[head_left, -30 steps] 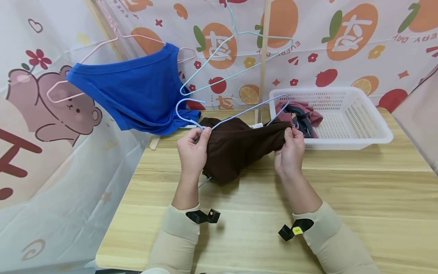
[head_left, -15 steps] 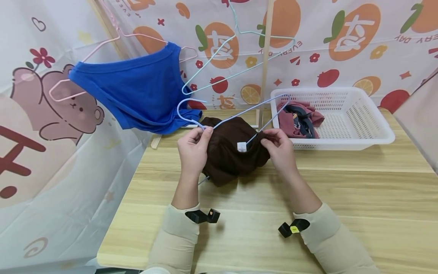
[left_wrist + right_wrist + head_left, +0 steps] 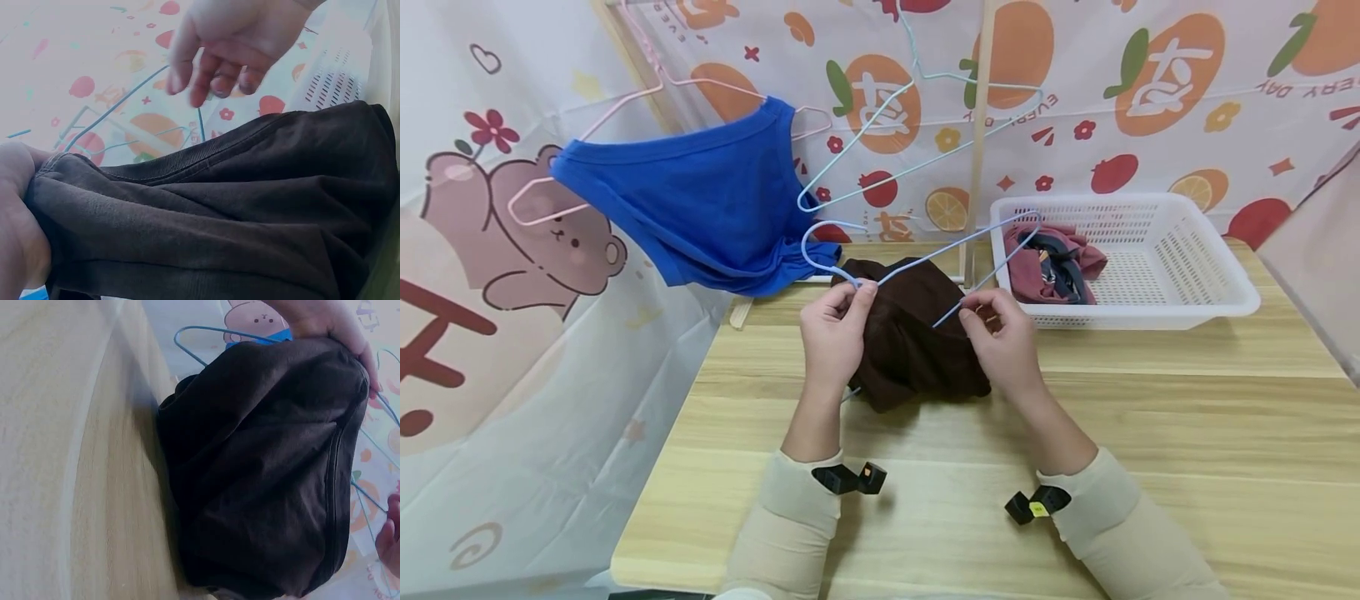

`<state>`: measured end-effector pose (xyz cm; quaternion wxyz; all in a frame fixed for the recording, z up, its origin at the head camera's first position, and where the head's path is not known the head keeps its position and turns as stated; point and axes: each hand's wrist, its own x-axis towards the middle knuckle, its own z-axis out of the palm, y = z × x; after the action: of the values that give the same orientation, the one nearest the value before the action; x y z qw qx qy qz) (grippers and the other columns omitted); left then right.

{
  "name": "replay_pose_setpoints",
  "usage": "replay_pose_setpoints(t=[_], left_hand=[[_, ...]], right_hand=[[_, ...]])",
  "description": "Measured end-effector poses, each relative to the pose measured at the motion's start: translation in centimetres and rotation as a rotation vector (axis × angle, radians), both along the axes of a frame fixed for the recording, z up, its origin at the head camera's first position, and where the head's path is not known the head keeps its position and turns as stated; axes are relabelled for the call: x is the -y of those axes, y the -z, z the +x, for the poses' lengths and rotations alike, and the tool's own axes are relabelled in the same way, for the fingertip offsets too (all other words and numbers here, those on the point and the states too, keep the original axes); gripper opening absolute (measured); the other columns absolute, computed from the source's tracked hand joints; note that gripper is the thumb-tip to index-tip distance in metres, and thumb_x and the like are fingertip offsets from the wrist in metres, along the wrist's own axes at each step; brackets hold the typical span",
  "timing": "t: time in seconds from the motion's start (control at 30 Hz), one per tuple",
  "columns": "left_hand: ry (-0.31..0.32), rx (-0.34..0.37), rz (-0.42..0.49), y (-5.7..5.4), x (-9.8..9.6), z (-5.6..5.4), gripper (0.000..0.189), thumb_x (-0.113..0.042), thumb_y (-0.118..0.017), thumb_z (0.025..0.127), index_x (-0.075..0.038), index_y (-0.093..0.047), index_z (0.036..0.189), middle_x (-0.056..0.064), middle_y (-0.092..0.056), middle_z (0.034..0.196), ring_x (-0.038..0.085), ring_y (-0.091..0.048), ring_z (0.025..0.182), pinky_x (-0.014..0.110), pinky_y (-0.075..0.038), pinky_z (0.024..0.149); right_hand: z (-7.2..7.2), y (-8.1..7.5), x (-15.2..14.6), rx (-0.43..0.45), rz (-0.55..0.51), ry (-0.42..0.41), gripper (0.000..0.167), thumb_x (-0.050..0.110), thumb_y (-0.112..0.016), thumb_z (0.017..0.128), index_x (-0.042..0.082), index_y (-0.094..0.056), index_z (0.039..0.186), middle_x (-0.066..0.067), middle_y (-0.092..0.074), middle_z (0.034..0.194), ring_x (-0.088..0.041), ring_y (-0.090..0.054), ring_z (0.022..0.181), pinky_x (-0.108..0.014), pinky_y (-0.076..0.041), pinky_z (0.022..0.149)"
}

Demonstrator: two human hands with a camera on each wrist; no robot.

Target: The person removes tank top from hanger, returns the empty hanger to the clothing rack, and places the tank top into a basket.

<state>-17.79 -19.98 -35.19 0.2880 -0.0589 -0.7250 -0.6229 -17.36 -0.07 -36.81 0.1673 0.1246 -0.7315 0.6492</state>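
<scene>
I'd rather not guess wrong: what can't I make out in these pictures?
Head view: blue hanger, partly hidden by the brown garment.
Head view: top of the pink hanger, cut off by the edge.
Head view: shapes of clothes in the white basket, hidden by folds.
Head view: dark item, cut off by bottom edge.

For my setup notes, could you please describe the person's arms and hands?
The left hand and right hand are bare. The left sleeve and right sleeve are pale beige, each with a black wrist camera at the cuff; the right one bears a yellow label.
</scene>
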Motion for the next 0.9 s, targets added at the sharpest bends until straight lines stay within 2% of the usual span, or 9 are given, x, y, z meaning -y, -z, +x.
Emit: replay_pose_setpoints(t=[0.07,0.17,0.33,0.4,0.53,0.6,0.7,0.8,0.9], left_hand=[[0.013,0.002,-0.009,0.0,-0.3,0.1,0.02,-0.015,-0.071,0.091,0.005,-0.075,0.09,0.023,-0.071,0.085,0.007,-0.062,0.07,0.018,-0.048,0.063],[0.04,0.004,-0.028,-0.1,-0.8,0.2,0.021,-0.016,-0.07,0.092,0.005,-0.074,0.091,0.023,-0.071,0.086,0.007,-0.063,0.074,0.019,-0.05,0.066],[0.063,0.004,-0.07,-0.2,-1.4,0.4,0.023,-0.019,-0.07,0.092,0.004,-0.074,0.091,0.019,-0.073,0.087,0.006,-0.064,0.075,0.019,-0.05,0.066],[0.067,0.002,-0.087,-0.3,-1.5,0.5,0.023,-0.019,-0.07,0.092,0.003,-0.074,0.089,0.018,-0.073,0.087,0.006,-0.064,0.075,0.019,-0.05,0.067],[0.093,0.001,-0.111,-0.4,-1.8,0.6,0.023,-0.019,-0.069,0.093,0.003,-0.074,0.088,0.017,-0.073,0.086,0.007,-0.064,0.073,0.02,-0.051,0.066],[0.107,0.009,-0.112,-0.4,-1.9,0.6,0.023,-0.019,-0.069,0.093,0.003,-0.074,0.088,0.018,-0.072,0.086,0.007,-0.063,0.071,0.019,-0.051,0.065],[0.109,0.022,-0.118,-0.5,-2.1,0.6,0.023,-0.019,-0.069,0.093,0.003,-0.073,0.088,0.019,-0.073,0.086,0.006,-0.063,0.07,0.019,-0.051,0.064],[0.096,0.029,-0.121,-0.7,-2.2,0.7,0.023,-0.02,-0.069,0.093,0.003,-0.073,0.087,0.018,-0.073,0.084,0.005,-0.061,0.067,0.018,-0.049,0.062],[0.075,0.031,-0.135,-0.8,-2.2,0.7,0.027,-0.022,-0.07,0.093,0.003,-0.073,0.085,0.016,-0.07,0.076,0.006,-0.057,0.062,0.018,-0.045,0.056]], right_hand=[[-0.2,0.8,0.3,-0.052,0.024,-0.027,0.011,-0.005,-0.065,0.088,-0.008,-0.068,0.098,-0.019,-0.066,0.094,-0.009,-0.057,0.074,-0.013,-0.046,0.064],[-0.5,2.0,0.9,-0.121,0.079,-0.093,0.015,0.001,-0.069,0.09,-0.001,-0.071,0.105,-0.013,-0.069,0.098,-0.012,-0.061,0.08,-0.017,-0.05,0.068],[-0.2,2.0,2.4,-0.221,0.164,-0.203,0.025,0.015,-0.072,0.091,0.006,-0.07,0.114,-0.006,-0.069,0.103,-0.016,-0.063,0.094,-0.034,-0.055,0.078],[-0.1,1.8,2.9,-0.255,0.194,-0.188,0.029,0.018,-0.073,0.09,0.008,-0.069,0.116,-0.005,-0.067,0.106,-0.016,-0.061,0.096,-0.037,-0.054,0.079],[0.0,1.6,3.6,-0.308,0.232,-0.095,0.03,0.02,-0.078,0.086,0.009,-0.07,0.112,-0.005,-0.064,0.109,-0.018,-0.057,0.103,-0.036,-0.048,0.087],[0.0,1.6,3.9,-0.312,0.232,-0.082,0.029,0.02,-0.079,0.085,0.007,-0.07,0.109,-0.005,-0.065,0.107,-0.019,-0.057,0.104,-0.035,-0.047,0.091],[0.3,1.6,4.1,-0.27,0.22,-0.121,0.025,0.017,-0.077,0.086,0.005,-0.069,0.107,-0.006,-0.066,0.104,-0.017,-0.06,0.102,-0.033,-0.049,0.092],[0.5,1.6,4.3,-0.198,0.197,-0.155,0.03,0.015,-0.075,0.087,0.004,-0.065,0.113,-0.007,-0.064,0.103,-0.016,-0.061,0.094,-0.031,-0.053,0.082],[0.6,1.5,4.3,-0.16,0.174,-0.172,0.029,0.014,-0.075,0.088,0.004,-0.065,0.114,-0.007,-0.064,0.101,-0.015,-0.059,0.084,-0.028,-0.052,0.073]])
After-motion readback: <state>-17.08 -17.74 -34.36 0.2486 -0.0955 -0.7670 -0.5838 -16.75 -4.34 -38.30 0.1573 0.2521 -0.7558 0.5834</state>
